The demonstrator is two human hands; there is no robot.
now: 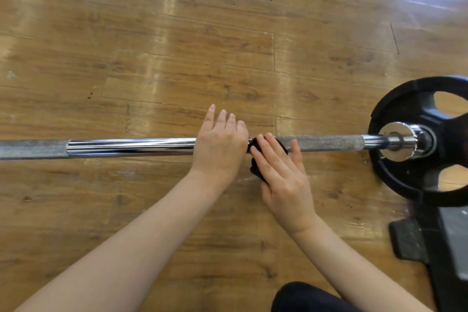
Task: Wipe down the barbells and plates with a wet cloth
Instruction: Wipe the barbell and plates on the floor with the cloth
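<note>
Your right hand (281, 175) hides most of cloth (255, 170) | left hand (220, 144) flat on barbell (126, 147) | plate (425, 139) cut off; no readable writing.

There is a single view, from a wide-angle camera worn on the person's head, looking almost straight down at the wooden floor (177, 58) from close above. Both bare forearms reach up into the picture from its bottom edge, so the hands sit near the middle, and the barbell (126, 147) crosses the whole width from left to right, bending slightly with the lens. The black plate (410, 180) is cut off by the right edge, and a dark-clothed knee (304, 297) shows at the bottom.
</note>
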